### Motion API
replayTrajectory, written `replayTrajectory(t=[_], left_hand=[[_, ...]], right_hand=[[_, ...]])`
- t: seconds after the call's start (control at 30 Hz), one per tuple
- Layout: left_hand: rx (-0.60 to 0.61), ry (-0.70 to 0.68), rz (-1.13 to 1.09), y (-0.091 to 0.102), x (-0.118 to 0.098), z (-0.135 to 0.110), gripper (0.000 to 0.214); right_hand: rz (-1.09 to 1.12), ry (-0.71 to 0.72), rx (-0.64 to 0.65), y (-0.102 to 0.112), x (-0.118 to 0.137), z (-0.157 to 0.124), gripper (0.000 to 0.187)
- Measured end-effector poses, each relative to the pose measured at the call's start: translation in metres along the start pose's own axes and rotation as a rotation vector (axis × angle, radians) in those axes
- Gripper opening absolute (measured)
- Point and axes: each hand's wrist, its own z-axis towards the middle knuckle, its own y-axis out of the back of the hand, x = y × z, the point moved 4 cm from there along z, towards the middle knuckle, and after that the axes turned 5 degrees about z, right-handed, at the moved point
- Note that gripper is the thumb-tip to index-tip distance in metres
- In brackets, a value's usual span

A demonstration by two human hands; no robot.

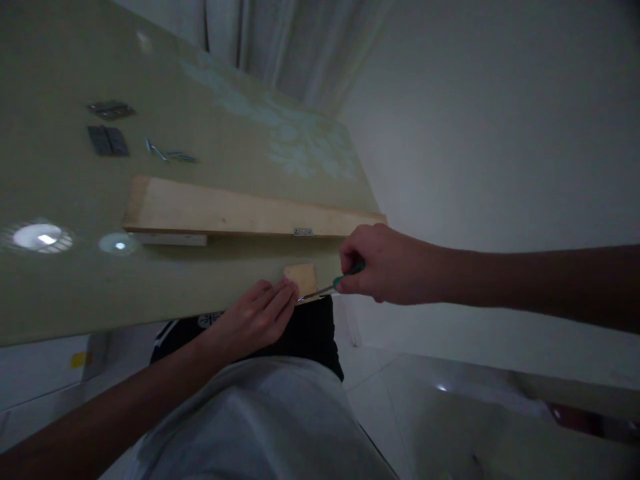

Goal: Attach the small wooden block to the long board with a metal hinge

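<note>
My right hand [387,265] is closed around a green-handled screwdriver [334,285], its metal shaft pointing left toward a small wooden block [301,278] at the table's near edge. My left hand [257,319] has its fingers pressed together against the block's lower left side, steadying it. Just behind the block lies a long wooden plank [220,210] with a small metal hinge [303,231] on its front edge.
The pale green table [65,293] carries two dark hinges [108,141], another hinge [111,109] and several loose screws [170,154] at the far left. Lamp reflections [39,237] shine on the tabletop. A white wall and pale floor lie to the right.
</note>
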Motion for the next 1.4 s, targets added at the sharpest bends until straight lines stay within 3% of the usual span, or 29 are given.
replayTrajectory(t=[0.03, 0.1, 0.17, 0.3, 0.33, 0.37, 0.43, 0.57, 0.63, 0.67, 0.73, 0.87, 0.93, 0.97, 1.0, 1.13, 1.23, 1.3, 1.4], left_hand=[[0.004, -0.004, -0.004, 0.000, 0.000, 0.000, 0.035], [0.007, -0.007, -0.010, 0.000, 0.000, 0.000, 0.035], [0.004, -0.007, -0.008, 0.000, 0.000, 0.000, 0.034], [-0.012, -0.009, -0.001, 0.001, 0.000, 0.000, 0.033], [-0.017, -0.007, -0.001, 0.001, 0.000, 0.000, 0.033], [-0.019, -0.006, 0.000, 0.001, 0.000, -0.001, 0.032], [-0.014, -0.005, 0.000, 0.000, -0.001, -0.001, 0.032], [0.004, -0.019, 0.003, -0.001, -0.001, -0.002, 0.033], [0.002, -0.021, 0.002, -0.001, -0.001, -0.001, 0.034], [-0.001, -0.020, 0.001, -0.001, -0.001, -0.001, 0.034], [-0.005, -0.015, 0.000, -0.001, 0.000, -0.001, 0.034], [-0.002, -0.011, 0.004, -0.001, -0.001, 0.000, 0.034], [-0.003, -0.012, 0.012, -0.001, -0.002, 0.001, 0.034], [-0.004, -0.010, 0.017, 0.000, -0.002, 0.001, 0.034], [-0.005, -0.008, 0.022, 0.000, -0.002, 0.001, 0.034], [-0.010, -0.017, 0.017, 0.001, -0.001, 0.001, 0.032], [-0.022, -0.016, 0.006, 0.000, 0.000, 0.001, 0.032], [-0.028, -0.009, -0.005, 0.000, 0.001, 0.000, 0.033], [-0.035, -0.004, -0.006, 0.000, 0.001, 0.000, 0.033]], right_hand=[[0.055, -0.055, 0.026, -0.002, -0.002, 0.000, 0.011], [0.005, 0.036, 0.036, -0.002, 0.002, -0.003, 0.012], [-0.207, 0.307, -0.009, 0.000, 0.011, -0.012, 0.019], [-0.691, 1.034, -0.008, -0.008, 0.025, -0.037, 0.012], [-0.731, 1.137, 0.022, -0.010, 0.026, -0.040, 0.020], [-0.714, 1.148, 0.057, -0.011, 0.027, -0.038, 0.025], [-0.608, 0.927, 0.067, -0.008, 0.028, -0.026, 0.024], [-0.337, 0.272, -0.058, 0.003, 0.026, 0.002, 0.008], [-0.209, 0.119, -0.012, 0.005, 0.023, 0.007, 0.013], [-0.184, 0.108, 0.014, 0.005, 0.022, 0.007, 0.015], [-0.265, 0.267, 0.040, 0.007, 0.023, 0.002, 0.021], [-0.648, 0.995, 0.045, 0.001, 0.030, -0.023, 0.013], [-0.735, 1.216, 0.082, -0.003, 0.031, -0.031, 0.027], [-0.700, 1.185, 0.099, -0.003, 0.032, -0.028, 0.029], [-0.632, 1.061, 0.107, -0.001, 0.032, -0.022, 0.027], [-0.283, 0.275, 0.064, 0.006, 0.022, 0.008, 0.013], [0.039, -0.056, 0.144, 0.004, 0.011, 0.011, 0.016], [0.081, -0.037, 0.155, 0.004, 0.008, 0.006, 0.019], [-0.226, 0.322, 0.112, 0.005, 0.012, -0.006, 0.031]])
